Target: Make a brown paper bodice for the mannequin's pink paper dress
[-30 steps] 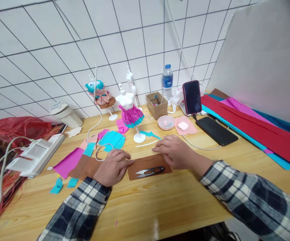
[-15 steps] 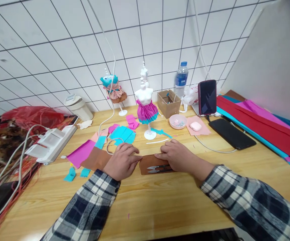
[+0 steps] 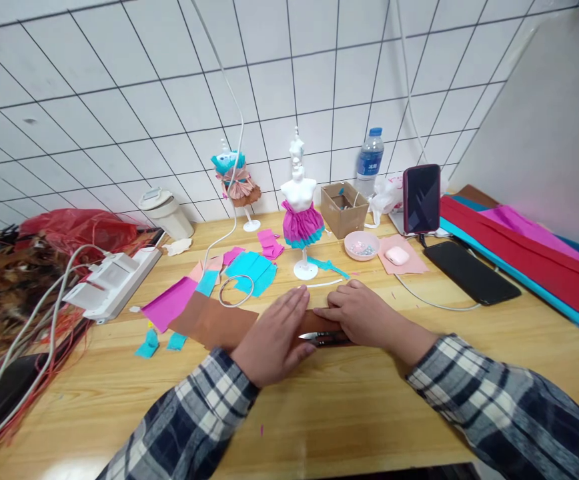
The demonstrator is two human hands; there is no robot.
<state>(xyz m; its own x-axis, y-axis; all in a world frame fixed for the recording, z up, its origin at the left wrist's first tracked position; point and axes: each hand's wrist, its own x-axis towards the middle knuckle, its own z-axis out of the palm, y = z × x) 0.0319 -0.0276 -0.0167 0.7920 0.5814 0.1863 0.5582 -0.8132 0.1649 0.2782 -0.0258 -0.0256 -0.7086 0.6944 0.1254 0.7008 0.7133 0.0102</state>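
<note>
A strip of brown crepe paper lies across the table in front of me, its right end under both hands. My left hand rests flat on it, fingers stretched and close together, thumb apart. My right hand has its index finger pressed on the paper and the other fingers curled around dark thread snips. Their blades point left towards my left thumb; the handles are mostly hidden by my right hand. Just behind stands a small white mannequin in a magenta and turquoise skirt.
Turquoise paper and magenta paper lie to the left. A power strip, lidded cup and second dressed mannequin stand further back. At the right are a bead bowl, cardboard box, black phone and red paper.
My left hand has slid right along the brown paper and flattened, uncovering more of the strip behind it. My right hand stays in place with the snips. The view has shifted slightly.
</note>
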